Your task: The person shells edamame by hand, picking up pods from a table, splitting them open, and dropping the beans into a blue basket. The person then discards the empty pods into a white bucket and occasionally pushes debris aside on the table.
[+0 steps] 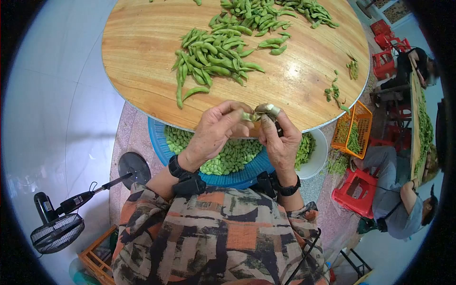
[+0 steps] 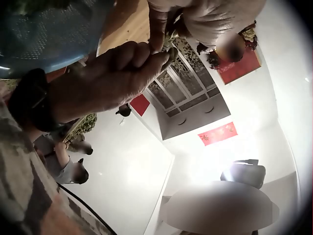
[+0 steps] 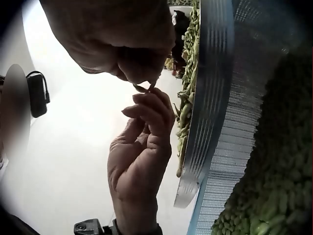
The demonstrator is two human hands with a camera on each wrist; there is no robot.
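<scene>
In the head view my left hand (image 1: 216,130) pinches a green soybean pod (image 1: 248,116) between thumb and fingers, above the table's near edge. Close against it, my right hand (image 1: 282,142) is bent with its thumb and forefinger at the pod's other end; a pale wrap with a dark, stained tip covers the forefinger. The right wrist view shows the pod (image 3: 142,88) between both hands' fingertips. Below the hands sits a blue basket (image 1: 156,142) of shelled green soybeans (image 1: 228,159), partly hidden by the forearms.
Heaps of unshelled pods (image 1: 209,54) lie on the round wooden table (image 1: 142,61). A white bowl (image 1: 320,156) of green pieces stands at right, beside an orange crate (image 1: 363,126). A standing fan (image 1: 57,232) is at left. Other people sit near red stools (image 1: 356,192) at right.
</scene>
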